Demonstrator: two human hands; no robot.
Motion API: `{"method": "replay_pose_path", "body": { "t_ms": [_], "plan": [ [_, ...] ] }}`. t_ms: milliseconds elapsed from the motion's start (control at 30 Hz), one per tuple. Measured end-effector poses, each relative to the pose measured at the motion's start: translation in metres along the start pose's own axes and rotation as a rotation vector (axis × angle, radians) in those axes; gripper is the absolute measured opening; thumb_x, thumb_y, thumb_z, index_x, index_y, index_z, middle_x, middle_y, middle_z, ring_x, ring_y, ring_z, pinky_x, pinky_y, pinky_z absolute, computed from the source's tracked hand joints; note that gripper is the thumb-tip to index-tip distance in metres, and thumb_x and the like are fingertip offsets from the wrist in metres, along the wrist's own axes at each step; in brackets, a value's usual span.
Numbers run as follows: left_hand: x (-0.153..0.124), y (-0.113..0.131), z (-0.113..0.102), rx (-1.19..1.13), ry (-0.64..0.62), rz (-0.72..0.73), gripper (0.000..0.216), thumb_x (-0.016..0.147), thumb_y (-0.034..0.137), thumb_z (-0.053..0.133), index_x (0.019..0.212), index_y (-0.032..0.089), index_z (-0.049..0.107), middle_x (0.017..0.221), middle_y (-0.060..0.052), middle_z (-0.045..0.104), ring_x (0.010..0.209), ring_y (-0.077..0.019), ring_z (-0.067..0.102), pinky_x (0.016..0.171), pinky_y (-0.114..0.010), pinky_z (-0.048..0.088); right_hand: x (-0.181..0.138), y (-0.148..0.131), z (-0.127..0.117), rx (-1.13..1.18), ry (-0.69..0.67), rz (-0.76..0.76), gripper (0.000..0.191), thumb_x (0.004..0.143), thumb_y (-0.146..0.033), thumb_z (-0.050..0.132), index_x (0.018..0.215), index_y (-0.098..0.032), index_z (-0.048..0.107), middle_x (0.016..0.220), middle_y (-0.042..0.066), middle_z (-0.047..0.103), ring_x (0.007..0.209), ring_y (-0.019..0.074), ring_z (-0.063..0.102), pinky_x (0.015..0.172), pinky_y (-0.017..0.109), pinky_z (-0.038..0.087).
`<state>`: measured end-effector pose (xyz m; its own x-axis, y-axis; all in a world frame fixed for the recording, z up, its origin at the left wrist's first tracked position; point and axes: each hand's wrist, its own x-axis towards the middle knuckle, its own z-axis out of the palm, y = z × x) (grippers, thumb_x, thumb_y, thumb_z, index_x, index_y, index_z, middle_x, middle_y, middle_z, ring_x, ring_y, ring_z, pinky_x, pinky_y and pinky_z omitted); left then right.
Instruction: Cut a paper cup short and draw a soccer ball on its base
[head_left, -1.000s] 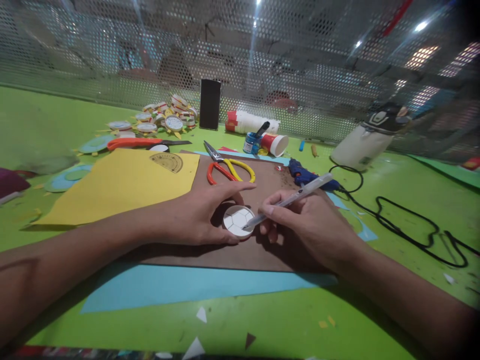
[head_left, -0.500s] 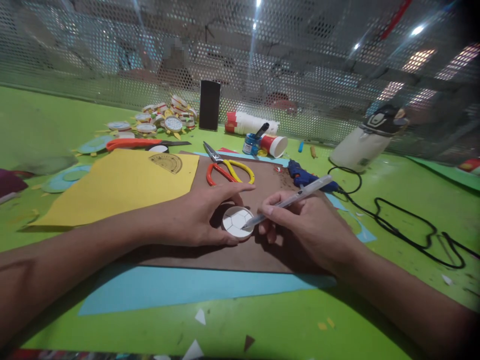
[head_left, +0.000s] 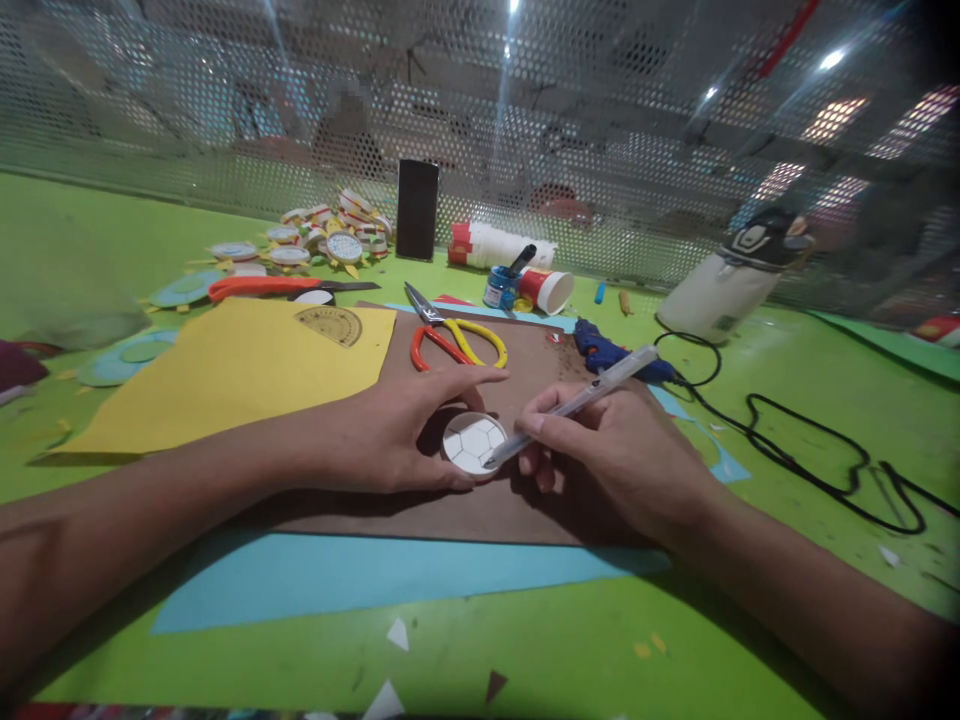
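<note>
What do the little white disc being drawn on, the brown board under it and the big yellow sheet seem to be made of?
The small white round disc looks like matte paper or thin card: flat, with pen lines drawn on it. The brown rectangular board seems to be dull card or hardboard; which one is unclear. The large yellow sheet looks like matte craft paper or foam sheet: thin, lying flat.

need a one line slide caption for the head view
Left hand steadies a white paper disc on brown card while the right hand draws on it with a pen.
</note>
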<state>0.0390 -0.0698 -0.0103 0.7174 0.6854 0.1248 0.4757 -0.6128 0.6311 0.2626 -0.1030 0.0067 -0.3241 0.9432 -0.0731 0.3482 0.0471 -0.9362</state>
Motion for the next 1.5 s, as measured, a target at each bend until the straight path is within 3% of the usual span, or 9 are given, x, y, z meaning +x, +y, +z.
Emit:
{"method": "replay_pose_path", "body": {
  "t_ms": [500,800,1233,1500],
  "plan": [
    [0.0002,0.0005,-0.0013,-0.014,-0.015,0.014,0.078,0.080,0.038,0.068,0.146,0.026,0.029,0.127,-0.007,0.060,0.113,-0.0244,0.058,0.092,-0.036,0.048,0.0017,0.0006,0.0022,0.091,0.002,0.003,0.023,0.090,-0.030,0.060,0.071,-0.017,0.060,0.060,-0.001,0.066,0.052,0.0081,0.060,0.051,0.019,0.045],
    [0.0003,-0.0005,-0.0002,-0.001,-0.009,0.011,0.080,0.078,0.036,0.071,0.146,0.026,0.029,0.129,-0.007,0.058,0.115,-0.0240,0.057,0.095,-0.036,0.048,0.0001,-0.0007,-0.0001,-0.044,-0.011,-0.010,0.024,0.089,-0.029,0.058,0.069,-0.017,0.061,0.058,-0.001,0.065,0.052,0.0085,0.059,0.053,0.020,0.045],
    [0.0010,0.0001,-0.0001,0.000,-0.008,0.023,0.078,0.079,0.036,0.069,0.145,0.024,0.030,0.128,-0.007,0.059,0.113,-0.0236,0.058,0.096,-0.036,0.046,0.0009,0.0037,0.0021,0.070,-0.002,-0.015,0.021,0.091,-0.030,0.058,0.074,-0.017,0.061,0.063,-0.001,0.067,0.053,0.0087,0.061,0.053,0.020,0.047],
    [-0.0006,-0.0026,0.0016,0.015,0.006,0.048,0.078,0.079,0.036,0.069,0.146,0.026,0.030,0.127,-0.007,0.059,0.113,-0.0229,0.058,0.097,-0.036,0.046,0.0020,-0.0016,0.0001,-0.051,-0.020,0.006,0.020,0.088,-0.028,0.056,0.071,-0.019,0.059,0.058,-0.002,0.065,0.050,0.0095,0.057,0.051,0.022,0.044]
  ]
}}
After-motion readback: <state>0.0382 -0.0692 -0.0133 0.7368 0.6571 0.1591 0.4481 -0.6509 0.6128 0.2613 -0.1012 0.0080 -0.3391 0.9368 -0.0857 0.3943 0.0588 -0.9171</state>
